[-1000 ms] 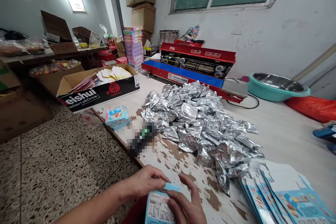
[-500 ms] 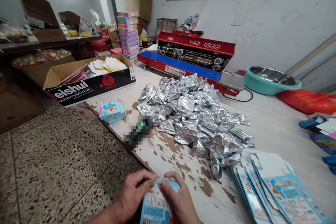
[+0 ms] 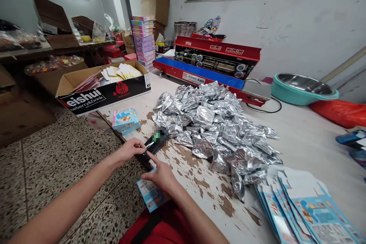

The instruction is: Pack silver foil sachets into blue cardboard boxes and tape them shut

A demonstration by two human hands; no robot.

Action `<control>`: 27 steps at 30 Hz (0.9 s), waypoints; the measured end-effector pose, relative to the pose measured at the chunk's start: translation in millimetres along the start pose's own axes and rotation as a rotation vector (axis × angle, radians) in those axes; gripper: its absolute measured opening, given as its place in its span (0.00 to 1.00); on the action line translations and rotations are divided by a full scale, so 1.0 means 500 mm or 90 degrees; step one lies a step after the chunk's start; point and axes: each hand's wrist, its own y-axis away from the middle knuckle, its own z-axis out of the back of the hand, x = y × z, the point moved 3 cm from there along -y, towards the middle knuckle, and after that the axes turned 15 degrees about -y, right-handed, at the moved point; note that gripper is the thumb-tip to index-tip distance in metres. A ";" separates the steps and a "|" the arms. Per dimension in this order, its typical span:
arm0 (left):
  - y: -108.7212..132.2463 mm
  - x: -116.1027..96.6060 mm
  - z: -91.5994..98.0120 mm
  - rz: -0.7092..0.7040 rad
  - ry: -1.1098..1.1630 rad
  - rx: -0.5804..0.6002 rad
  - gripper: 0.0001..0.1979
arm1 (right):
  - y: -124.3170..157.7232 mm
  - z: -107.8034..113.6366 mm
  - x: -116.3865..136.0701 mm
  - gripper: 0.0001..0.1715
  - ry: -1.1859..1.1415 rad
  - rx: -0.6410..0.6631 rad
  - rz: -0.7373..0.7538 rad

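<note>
My left hand is closed in a pinch at the front end of a black object with a green part, seemingly a tape dispenser, partly pixelated, at the table edge. What the fingertips pinch is too small to make out. Below it, my right hand grips a light-blue printed box, tilted over my lap. Its index finger stretches out to the dispenser's front, close to the left fingertips. Part of the box is hidden behind the palm. Small blue boxes lie stacked just beyond the dispenser.
Silver foil packets are heaped mid-table. Flat blue cartons fan out at the front right. Behind are a red-and-blue sealing machine and a teal basin. An open carton of packets stands at the left edge.
Both hands have moved forward and left to the dispenser. The left hand has let go of the box; the right still holds it, now tilted and lower left. The view has shifted slightly.
</note>
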 end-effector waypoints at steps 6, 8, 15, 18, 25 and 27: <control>0.042 0.020 -0.029 0.076 0.086 -0.076 0.13 | 0.000 -0.002 -0.002 0.53 0.048 0.018 -0.020; 0.055 0.051 -0.043 0.138 0.129 -0.065 0.13 | 0.004 0.002 0.001 0.52 0.038 0.006 -0.011; 0.149 -0.004 -0.057 0.180 0.270 -0.158 0.19 | 0.102 0.068 0.058 0.38 0.036 -0.271 0.231; 0.194 -0.098 -0.095 0.143 0.469 -0.176 0.19 | 0.149 0.065 0.085 0.41 0.139 -0.334 0.456; 0.176 -0.116 -0.144 0.039 0.351 -0.084 0.43 | 0.182 0.062 0.091 0.36 0.157 -0.394 0.524; 0.161 -0.107 -0.108 -0.139 0.084 -0.226 0.34 | 0.182 0.074 0.096 0.34 0.094 -0.377 0.479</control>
